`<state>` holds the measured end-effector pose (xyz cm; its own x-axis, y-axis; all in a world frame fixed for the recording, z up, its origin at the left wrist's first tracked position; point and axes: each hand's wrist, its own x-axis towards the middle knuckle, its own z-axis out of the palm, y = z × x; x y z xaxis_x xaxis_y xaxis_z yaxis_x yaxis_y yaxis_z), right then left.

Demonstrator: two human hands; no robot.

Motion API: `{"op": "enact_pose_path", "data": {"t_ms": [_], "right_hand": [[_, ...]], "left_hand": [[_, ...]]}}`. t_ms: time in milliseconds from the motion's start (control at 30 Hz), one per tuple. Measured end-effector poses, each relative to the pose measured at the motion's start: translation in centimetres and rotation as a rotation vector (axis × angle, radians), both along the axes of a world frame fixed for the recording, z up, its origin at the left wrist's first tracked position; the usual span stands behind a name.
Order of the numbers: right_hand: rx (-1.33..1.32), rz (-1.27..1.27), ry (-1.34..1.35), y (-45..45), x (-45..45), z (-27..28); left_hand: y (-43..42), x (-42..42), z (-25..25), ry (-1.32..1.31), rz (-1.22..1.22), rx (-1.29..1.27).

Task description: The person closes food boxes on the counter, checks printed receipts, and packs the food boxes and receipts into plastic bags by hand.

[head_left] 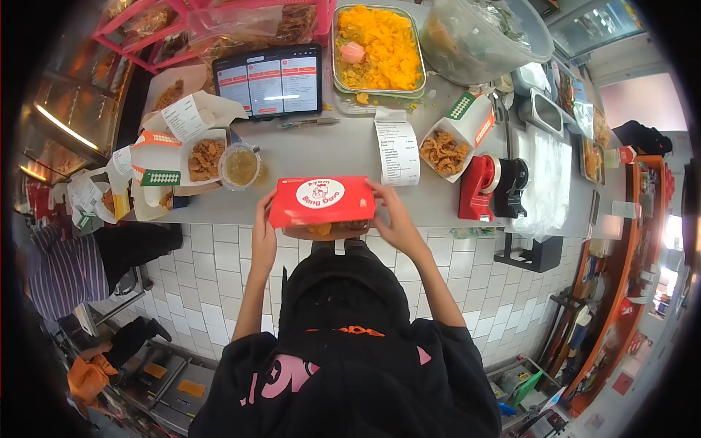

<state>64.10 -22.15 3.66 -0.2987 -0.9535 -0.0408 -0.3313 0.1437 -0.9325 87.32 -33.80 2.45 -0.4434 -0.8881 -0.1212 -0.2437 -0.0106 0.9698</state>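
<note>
Red box [321, 203] | left hand [265, 219], right hand [396, 217]: grip closed on its sides | food [320, 229] mostly hidden

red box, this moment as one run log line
red box: food showing under lid | left hand: on left side | right hand: on right side

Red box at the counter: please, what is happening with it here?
The left hand and right hand hold the red box by its two ends, at the near edge of the counter. Some food shows below its lid. Open boxes with fried food stand on both sides.
</note>
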Motion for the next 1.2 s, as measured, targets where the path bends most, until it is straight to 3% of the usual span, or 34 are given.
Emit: {"op": "enact_pose_path", "data": {"t_ms": [167,233,367,467,533,633,733,867,967,1033,1200], "right_hand": [[0.038,-0.002,0.205,-0.2,-1.7,-1.1],[-0.054,0.059,0.447,0.2,-1.7,-1.5],[0.000,0.060,0.451,1.6,0.4,-2.6],[0.004,-0.022,0.358,1.8,2.1,-3.4],[0.073,-0.142,-0.127,1.7,2.9,-4.4],[0.099,-0.257,-0.343,0.7,4.4,-5.2],[-0.064,-0.327,-0.353,0.3,4.4,-6.5],[-0.033,-0.242,-0.289,-0.3,2.2,-7.6],[0.125,-0.249,-0.246,-1.0,0.4,-4.3],[0.303,-0.114,-0.031,-1.3,-0.8,-2.8],[0.367,-0.144,-0.119,-1.8,-0.9,-1.2]], "left_hand": [[-2.3,1.4,-0.2,-0.024,-0.066,-0.075],[-2.7,1.9,0.2,-0.100,-0.195,-0.212],[-1.8,2.6,-0.4,-0.252,-0.233,-0.286],[-1.3,2.5,-0.9,-0.268,-0.260,-0.285],[-0.9,1.8,-2.2,-0.092,-0.112,0.158],[0.1,0.1,-3.7,-0.076,-0.048,-0.066],[-0.8,0.1,-5.6,0.005,-0.085,-0.004],[-2.6,0.6,-5.0,-0.014,-0.135,0.085],[-4.2,1.2,-4.5,0.010,-0.091,0.189],[-5.0,1.4,-1.9,-0.148,-0.089,0.344],[-5.9,1.4,-0.3,-0.217,-0.057,0.359]]}}
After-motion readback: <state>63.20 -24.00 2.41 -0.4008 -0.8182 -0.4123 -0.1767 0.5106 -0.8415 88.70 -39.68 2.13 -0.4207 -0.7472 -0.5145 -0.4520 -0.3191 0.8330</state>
